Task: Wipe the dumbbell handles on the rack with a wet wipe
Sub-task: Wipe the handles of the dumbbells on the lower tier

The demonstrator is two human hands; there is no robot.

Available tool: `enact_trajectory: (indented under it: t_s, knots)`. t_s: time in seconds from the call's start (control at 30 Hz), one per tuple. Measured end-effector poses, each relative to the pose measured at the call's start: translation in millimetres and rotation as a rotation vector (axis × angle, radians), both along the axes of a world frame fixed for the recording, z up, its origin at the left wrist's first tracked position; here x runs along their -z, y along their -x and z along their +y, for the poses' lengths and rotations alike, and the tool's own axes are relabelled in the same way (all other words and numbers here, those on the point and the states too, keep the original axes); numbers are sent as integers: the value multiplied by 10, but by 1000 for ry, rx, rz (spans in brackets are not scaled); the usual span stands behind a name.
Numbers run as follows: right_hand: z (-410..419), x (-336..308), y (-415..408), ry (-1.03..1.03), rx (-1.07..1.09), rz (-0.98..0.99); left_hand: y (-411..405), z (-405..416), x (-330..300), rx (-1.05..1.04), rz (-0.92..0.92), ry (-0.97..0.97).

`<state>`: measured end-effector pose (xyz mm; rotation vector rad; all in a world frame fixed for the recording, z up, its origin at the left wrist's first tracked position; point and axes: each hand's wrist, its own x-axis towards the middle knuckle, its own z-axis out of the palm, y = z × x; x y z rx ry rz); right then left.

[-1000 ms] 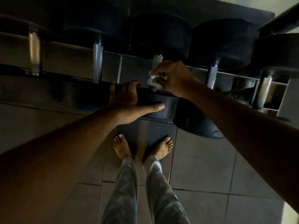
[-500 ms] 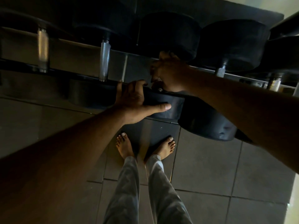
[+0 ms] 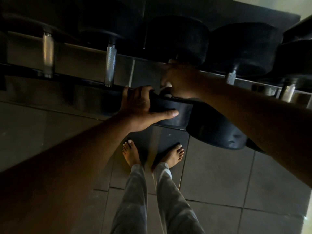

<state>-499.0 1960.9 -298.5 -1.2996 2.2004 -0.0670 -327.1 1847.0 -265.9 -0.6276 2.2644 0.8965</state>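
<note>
Right hand [image 3: 181,80] fingers clenched round wipe [image 3: 166,86] on handle; left hand [image 3: 141,107] fingers released, bracing dumbbell head [image 3: 170,114] steady.

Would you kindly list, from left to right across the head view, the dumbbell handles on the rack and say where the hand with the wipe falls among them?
far-left handle → knurled handle → right hand gripping the wet wipe on a hidden handle → short exposed handle → far-right handle.
</note>
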Motion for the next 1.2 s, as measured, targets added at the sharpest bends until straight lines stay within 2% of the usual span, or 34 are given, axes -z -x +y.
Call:
enact_trajectory:
  t_s: [0.27,0.43,0.57,0.63,0.8,0.9,1.2]
  knots:
    - [312,193,-50,-90,387,-264,-18,-2,103,10,18,43]
    - [414,282,-62,-141,539,-310,-62,-28,240,-12,44,54]
    - [470,347,-61,-75,706,-586,-73,-21,262,-32,47,33]
    - [471,376,-43,-43,773,-634,-70,-4,238,-49,47,28]
    - [444,502,-11,-54,793,-673,-62,34,192,-49,55,38]
    - [451,603,-21,-7,885,-734,-73,39,208,-65,51,62]
    - [518,478,4,-51,812,-765,-77,32,243,-89,92,64]
